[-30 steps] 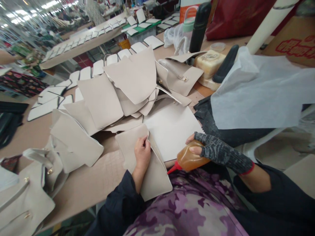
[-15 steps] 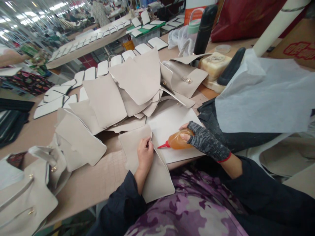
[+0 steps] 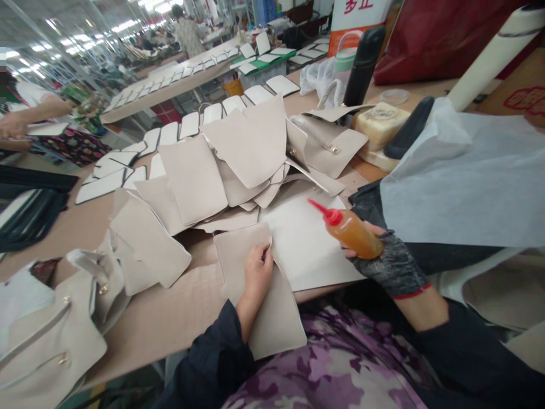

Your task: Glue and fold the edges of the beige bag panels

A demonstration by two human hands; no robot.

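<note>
In the head view, pinches the right-hand edge of a beige panel [image 3: 276, 312] between the thumb and curled fingers of the bare left hand [image 3: 258, 270], near the upper end of the panel. Has this panel lying partly on the table [image 3: 187, 309], with its lower end reaching past the front edge and over a purple camouflage-patterned apron [image 3: 332, 363]. Grips an amber squeeze bottle [image 3: 356, 234] in the right hand [image 3: 378, 262], with fingers closed round its lower part. Wears a dark grey fingerless glove [image 3: 398, 270] with a red cuff there. Holds the bottle tilted, with its red nozzle [image 3: 326, 213] pointing up and leftward above a large white sheet [image 3: 313, 244], apart from the beige panel. Has a heap of beige pieces [image 3: 247, 142] just beyond, and strapped beige pieces [image 3: 46, 346] with gold-coloured fittings at the left. Faces a row of white pieces [image 3: 213, 113] with dark edges behind the heap. Has a pale yellow block [image 3: 381, 124], a black flask [image 3: 364, 68] and a thin white wrapping [image 3: 464, 176] over toward the right. Shares the far left with another person [image 3: 36, 105], with a pale flat piece [image 3: 49, 129] at the hands.
</note>
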